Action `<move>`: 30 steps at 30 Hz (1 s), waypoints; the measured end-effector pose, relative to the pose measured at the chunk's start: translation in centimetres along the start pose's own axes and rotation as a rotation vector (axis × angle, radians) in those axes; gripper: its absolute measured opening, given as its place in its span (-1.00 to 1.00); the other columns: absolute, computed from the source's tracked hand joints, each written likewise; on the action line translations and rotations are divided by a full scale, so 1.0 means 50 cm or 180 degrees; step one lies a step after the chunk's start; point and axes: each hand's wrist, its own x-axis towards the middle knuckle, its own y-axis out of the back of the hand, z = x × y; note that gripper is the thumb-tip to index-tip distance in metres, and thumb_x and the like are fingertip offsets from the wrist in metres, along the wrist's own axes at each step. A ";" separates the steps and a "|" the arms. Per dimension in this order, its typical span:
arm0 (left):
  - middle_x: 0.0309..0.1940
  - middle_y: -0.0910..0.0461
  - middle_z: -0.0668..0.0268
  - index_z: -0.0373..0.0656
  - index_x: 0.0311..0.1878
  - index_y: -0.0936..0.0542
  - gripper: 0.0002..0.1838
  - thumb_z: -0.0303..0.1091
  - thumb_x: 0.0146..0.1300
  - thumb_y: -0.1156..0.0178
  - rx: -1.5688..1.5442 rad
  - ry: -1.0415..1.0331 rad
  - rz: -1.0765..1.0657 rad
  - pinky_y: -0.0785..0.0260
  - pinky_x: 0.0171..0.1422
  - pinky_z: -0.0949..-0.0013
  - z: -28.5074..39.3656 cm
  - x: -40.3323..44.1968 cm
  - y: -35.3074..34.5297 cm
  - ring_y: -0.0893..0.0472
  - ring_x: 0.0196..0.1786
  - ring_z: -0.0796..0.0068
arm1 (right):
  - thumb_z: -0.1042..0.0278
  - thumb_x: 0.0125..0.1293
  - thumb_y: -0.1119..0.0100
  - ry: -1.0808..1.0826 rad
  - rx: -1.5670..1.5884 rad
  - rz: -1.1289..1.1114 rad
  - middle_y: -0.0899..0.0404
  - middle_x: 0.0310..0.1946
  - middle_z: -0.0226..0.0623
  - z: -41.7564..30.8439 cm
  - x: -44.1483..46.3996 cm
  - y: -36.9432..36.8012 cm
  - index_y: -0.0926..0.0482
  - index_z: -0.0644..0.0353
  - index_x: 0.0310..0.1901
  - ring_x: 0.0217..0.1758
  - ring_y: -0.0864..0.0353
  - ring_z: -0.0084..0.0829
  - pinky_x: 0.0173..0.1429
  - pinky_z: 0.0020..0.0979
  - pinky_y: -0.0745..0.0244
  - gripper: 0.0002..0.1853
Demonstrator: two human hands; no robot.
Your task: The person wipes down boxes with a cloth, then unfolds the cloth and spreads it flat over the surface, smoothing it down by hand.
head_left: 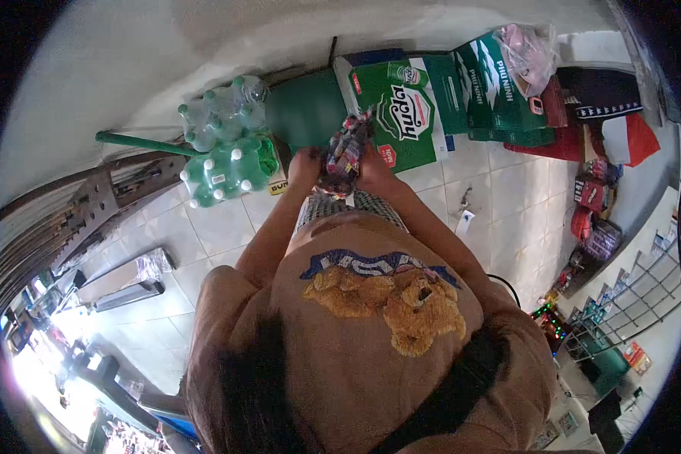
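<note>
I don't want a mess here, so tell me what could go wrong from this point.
The loose-looking multicoloured bundle between the left hand and right hand could slip or spill. The left arm might knock the nearby bottles. The white tag on the floor could get stepped on.

Interior of what I take, from my remote view, to be a small shop or its stock area. Retail goods line the wall [204,45]: a green carton printed "huda" [405,110], boxes lettered "PHU NINH" [495,83], and multipacks of bottles [227,172]. On the opposite side I note a wire display rack [635,299] with small packets by it, and bagged goods [604,238] heaped near the edge of the pale tiled floor [219,219].
</note>
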 end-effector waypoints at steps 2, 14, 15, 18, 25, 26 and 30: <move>-0.06 -0.59 0.20 -0.17 0.07 -0.52 -0.60 -0.13 0.27 -0.05 0.0115 -0.0185 0.0129 -0.45 -0.05 0.26 0.026 -0.001 0.016 -0.60 -0.08 0.30 | 0.09 0.00 -0.31 0.0666 -0.2556 -0.0287 -0.28 0.20 -0.06 -0.099 0.009 -0.011 -0.41 0.19 0.06 0.34 -0.15 -0.04 0.43 -0.09 0.02 -0.40; 0.10 -0.48 0.19 -0.18 0.20 -0.39 -0.52 -0.09 0.31 0.04 -0.4510 0.0144 -0.0866 -0.36 0.11 0.27 0.024 0.038 -0.107 -0.53 0.00 0.28 | 0.42 0.06 -0.12 0.0855 -0.3203 -0.1535 -0.03 0.42 -0.32 -0.058 -0.027 -0.019 -0.45 0.02 0.16 0.40 -0.09 -0.01 0.35 -0.10 -0.19 -0.47; 0.10 -0.48 0.19 -0.17 0.20 -0.39 -0.52 -0.08 0.31 0.04 -0.4520 0.0122 -0.0860 -0.36 0.12 0.27 0.016 0.036 -0.110 -0.52 0.01 0.28 | 0.41 0.07 -0.12 0.0577 -0.3123 -0.1591 -0.05 0.41 -0.30 -0.056 -0.035 -0.011 -0.42 0.00 0.19 0.40 -0.09 -0.02 0.35 -0.11 -0.20 -0.44; 0.11 -0.47 0.19 -0.16 0.20 -0.39 -0.51 -0.07 0.31 0.05 -0.4527 0.0013 -0.0785 -0.35 0.13 0.27 -0.003 0.030 -0.106 -0.52 0.02 0.28 | 0.40 0.10 -0.11 0.0297 -0.3027 -0.1609 -0.09 0.38 -0.23 -0.018 -0.060 0.026 -0.39 -0.02 0.22 0.38 -0.13 -0.04 0.34 -0.12 -0.22 -0.43; 0.12 -0.45 0.19 -0.14 0.20 -0.38 -0.51 -0.04 0.31 0.06 -0.4649 -0.0612 -0.0206 -0.34 0.17 0.27 -0.033 0.048 -0.044 -0.50 0.04 0.29 | 0.25 0.18 -0.12 -0.1044 -0.3132 -0.1373 -0.26 0.24 0.02 0.122 -0.107 0.181 -0.38 0.03 0.21 0.19 -0.37 -0.06 0.24 -0.17 -0.28 -0.48; 0.12 -0.45 0.20 -0.14 0.20 -0.39 -0.51 -0.04 0.31 0.06 -0.4779 -0.0638 -0.0080 -0.34 0.16 0.27 -0.034 0.049 -0.032 -0.50 0.04 0.30 | 0.21 0.16 -0.15 -0.1235 -0.3117 -0.0904 -0.27 0.22 0.04 0.168 -0.113 0.213 -0.38 0.04 0.20 0.18 -0.38 -0.07 0.23 -0.18 -0.29 -0.47; 0.11 -0.45 0.22 -0.12 0.20 -0.39 -0.50 -0.04 0.30 0.06 -0.5338 -0.0691 0.0288 -0.34 0.15 0.26 -0.034 0.057 0.007 -0.49 0.05 0.31 | 0.13 0.12 -0.19 -0.1156 -0.2958 0.0520 -0.24 0.23 0.11 0.194 -0.118 0.284 -0.37 0.10 0.18 0.21 -0.35 -0.04 0.24 -0.18 -0.27 -0.43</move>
